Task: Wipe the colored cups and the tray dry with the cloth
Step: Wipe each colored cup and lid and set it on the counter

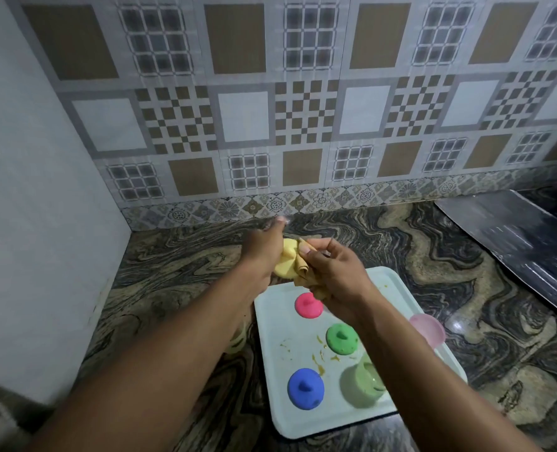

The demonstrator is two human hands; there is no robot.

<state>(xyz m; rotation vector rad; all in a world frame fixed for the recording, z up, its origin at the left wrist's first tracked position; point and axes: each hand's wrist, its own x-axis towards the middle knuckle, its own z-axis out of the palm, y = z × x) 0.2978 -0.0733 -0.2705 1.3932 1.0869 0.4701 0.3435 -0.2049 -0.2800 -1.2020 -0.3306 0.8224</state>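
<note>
Drying the yellow cup (286,260) by the far edge of the tray (278,324).
Left hand (264,247) grips it, right hand (335,280) pinches the cloth (303,270): turn the cup, press firmly.

I can read no text, label, brand or number anywhere here; my wall tiles (300,115) carry only geometric patterns
</note>
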